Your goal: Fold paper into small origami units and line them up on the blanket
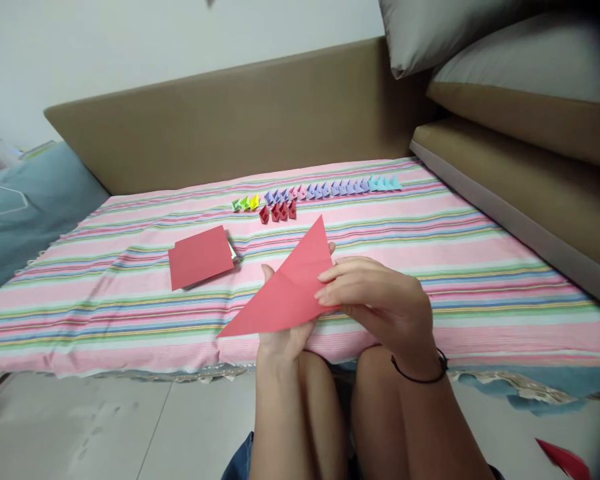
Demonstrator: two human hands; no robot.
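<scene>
Mainly, striped cloth [480, 267] across middle; over it, approx. centre, red paper triangle [285, 297]. R hand [385, 290], 4 o'clock, pinches its edge; L hand [286, 341], 6 o'clock, underneath, can't tell grip. Red sheets [200, 260], 9 o'clock; tiny folded papers [313, 192], 12.

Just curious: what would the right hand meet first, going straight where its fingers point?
The right hand would meet the triangular red paper first, since it is touching it; beyond that, depth is unclear.
</scene>
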